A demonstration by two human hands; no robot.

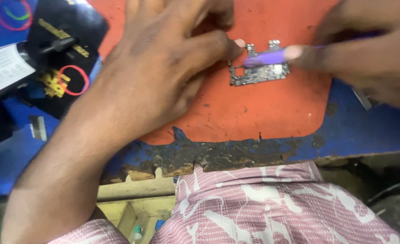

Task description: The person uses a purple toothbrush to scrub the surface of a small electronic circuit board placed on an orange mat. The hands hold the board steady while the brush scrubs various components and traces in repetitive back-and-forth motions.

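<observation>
I am looking down on a worn blue workbench (362,131) with a chipped, blackened front edge, and an orange mat (236,113) laid across its middle. On the mat, toward one o'clock from centre, lies a small circuit board (259,74), flat, with a cut-out in its left half.

My left hand (163,63) comes in from eight o'clock and rests palm-down on the mat, its fingertips pressing the board's left edge to pin it; the fingers are bent, pinning the board rather than closed around anything. My right hand (367,49) enters from three o'clock and is closed around a purple tool (267,58), whose tip lies across the top of the board. Motion blur keeps me from telling what kind of tip it has.

I judge the step in hand to be working on the board's surface with the tool while the other hand steadies it. The next move calls for firm pinning and light tool pressure.

At ten o'clock sits a black case (69,54) with red rubber bands (73,80).
</observation>
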